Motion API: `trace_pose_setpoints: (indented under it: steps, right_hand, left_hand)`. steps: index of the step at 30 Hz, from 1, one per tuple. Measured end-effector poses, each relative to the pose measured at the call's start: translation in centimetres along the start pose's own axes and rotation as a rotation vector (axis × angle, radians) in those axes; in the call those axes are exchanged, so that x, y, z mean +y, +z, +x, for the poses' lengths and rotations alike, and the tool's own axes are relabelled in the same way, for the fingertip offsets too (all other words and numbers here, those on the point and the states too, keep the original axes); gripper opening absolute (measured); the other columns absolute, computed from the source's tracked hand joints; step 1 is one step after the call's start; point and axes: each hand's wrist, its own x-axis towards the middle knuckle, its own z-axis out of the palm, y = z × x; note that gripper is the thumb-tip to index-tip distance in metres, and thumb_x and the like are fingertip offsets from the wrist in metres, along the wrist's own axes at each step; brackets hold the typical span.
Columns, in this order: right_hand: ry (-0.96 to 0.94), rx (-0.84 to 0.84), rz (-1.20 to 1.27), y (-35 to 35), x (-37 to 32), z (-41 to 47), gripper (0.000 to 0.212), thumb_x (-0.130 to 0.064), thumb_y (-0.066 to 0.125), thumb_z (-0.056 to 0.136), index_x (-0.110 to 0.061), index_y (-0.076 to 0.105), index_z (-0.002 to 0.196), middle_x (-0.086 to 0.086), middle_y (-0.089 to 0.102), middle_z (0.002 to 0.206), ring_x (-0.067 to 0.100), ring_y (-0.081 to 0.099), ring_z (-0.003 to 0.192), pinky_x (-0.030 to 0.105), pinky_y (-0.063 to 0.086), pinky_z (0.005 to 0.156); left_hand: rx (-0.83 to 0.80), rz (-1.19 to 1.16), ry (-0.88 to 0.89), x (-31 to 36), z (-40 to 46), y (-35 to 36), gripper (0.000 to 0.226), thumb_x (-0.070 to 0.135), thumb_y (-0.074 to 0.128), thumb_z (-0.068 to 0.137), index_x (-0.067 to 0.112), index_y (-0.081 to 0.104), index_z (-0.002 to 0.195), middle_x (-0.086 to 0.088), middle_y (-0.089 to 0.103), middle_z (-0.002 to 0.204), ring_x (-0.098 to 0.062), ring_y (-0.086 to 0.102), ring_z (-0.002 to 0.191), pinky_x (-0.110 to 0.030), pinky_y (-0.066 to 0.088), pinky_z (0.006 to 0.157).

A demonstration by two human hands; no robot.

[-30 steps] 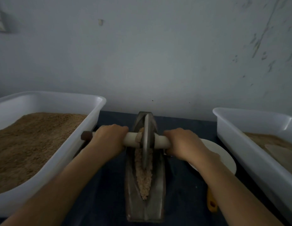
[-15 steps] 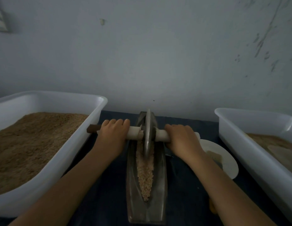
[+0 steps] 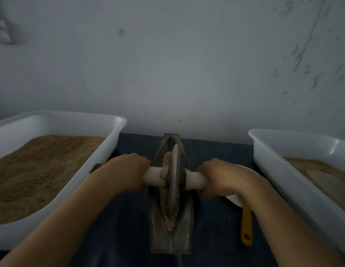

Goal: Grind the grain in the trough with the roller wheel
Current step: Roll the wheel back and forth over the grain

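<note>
We grip the pale axle of the roller wheel [image 3: 174,180], left hand [image 3: 127,172] and right hand [image 3: 220,177] each curled round one end. The wheel stands upright in the narrow metal trough [image 3: 187,228], on the grain [image 3: 170,221], between two white tubs on the dark bench [image 3: 125,228].
</note>
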Motion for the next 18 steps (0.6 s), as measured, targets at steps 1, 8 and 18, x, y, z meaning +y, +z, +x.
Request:
trace_pose_setpoints:
  steps: [1, 8, 18]
  right_hand:
    - [0.001, -0.006, -0.001, 0.0, 0.0, 0.1, 0.020, -0.022, 0.067, 0.079, -0.017, 0.059, 0.096, -0.002, 0.054, 0.084, 0.014, 0.054, 0.078, 0.021, 0.039, 0.055]
    - [0.063, 0.378, -0.091, 1.5, 1.1, 3.3, 0.012, -0.024, 0.058, 0.083, -0.024, 0.046, 0.086, 0.000, 0.062, 0.097, 0.019, 0.056, 0.084, 0.028, 0.030, 0.060]
    - [0.088, 0.750, -0.102, 3.5, 3.0, 7.0, 0.019, -0.023, 0.059, 0.080, -0.025, 0.041, 0.085, -0.002, 0.059, 0.092, 0.023, 0.054, 0.090, 0.031, 0.017, 0.069]
  left_hand:
    - [-0.001, -0.001, 0.003, 0.0, 0.0, 0.0, 0.036, 0.026, 0.067, 0.082, 0.025, 0.052, 0.114, 0.004, 0.057, 0.116, -0.012, 0.055, 0.105, -0.030, 0.043, 0.094]
    - [0.225, 0.011, -0.054, -0.3, 2.4, 1.3, 0.022, 0.026, 0.060, 0.085, 0.024, 0.044, 0.101, 0.001, 0.058, 0.109, -0.017, 0.056, 0.098, -0.029, 0.042, 0.084]
    - [0.687, 0.022, -0.040, -0.5, 5.4, 3.4, 0.033, 0.023, 0.065, 0.080, 0.019, 0.047, 0.108, 0.000, 0.054, 0.108, -0.019, 0.048, 0.100, -0.031, 0.031, 0.088]
